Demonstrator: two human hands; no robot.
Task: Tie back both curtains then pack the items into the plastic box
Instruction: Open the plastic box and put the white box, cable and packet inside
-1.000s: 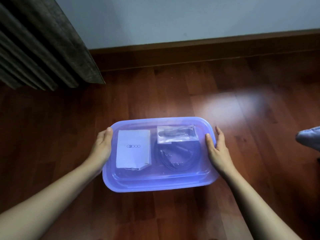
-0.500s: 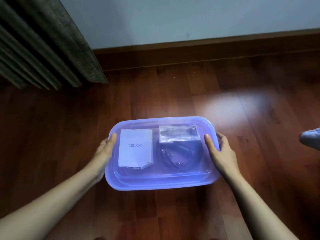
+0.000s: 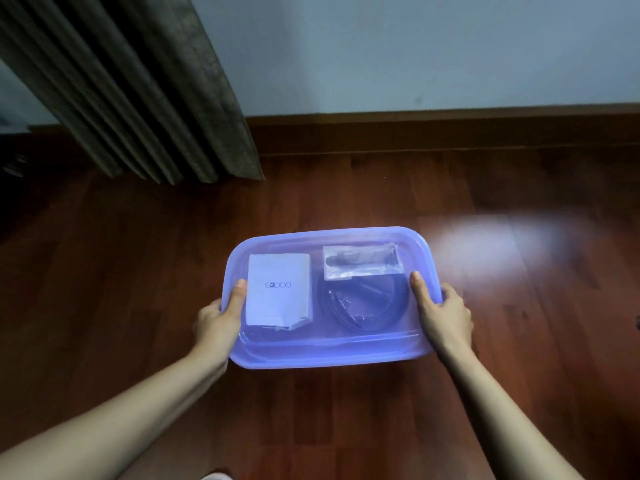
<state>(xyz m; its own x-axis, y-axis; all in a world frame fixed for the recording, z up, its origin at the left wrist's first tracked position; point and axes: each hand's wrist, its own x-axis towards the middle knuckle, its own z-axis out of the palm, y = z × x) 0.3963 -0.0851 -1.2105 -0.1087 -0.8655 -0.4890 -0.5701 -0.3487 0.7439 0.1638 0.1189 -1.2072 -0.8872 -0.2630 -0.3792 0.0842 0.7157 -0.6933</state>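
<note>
A translucent blue plastic box (image 3: 325,351) with its lid on is in front of me above the wooden floor. Through the lid I see a white carton (image 3: 278,289) on the left, a clear packet (image 3: 362,263) at the back right, and a dark coiled cable (image 3: 367,306) beneath it. My left hand (image 3: 220,322) grips the box's left side, thumb on top of the lid. My right hand (image 3: 443,315) grips the right side in the same way. A dark pleated curtain (image 3: 138,91) hangs at the upper left, its hem near the floor.
A brown skirting board (image 3: 450,133) runs along the pale wall behind the box. A bright patch of light (image 3: 495,237) lies on the wooden floor to the box's right.
Both hands closed on the box's sides, thumbs moving onto the lid. The view tilted up and the box now appears raised; the grey object at the right edge has left view.
</note>
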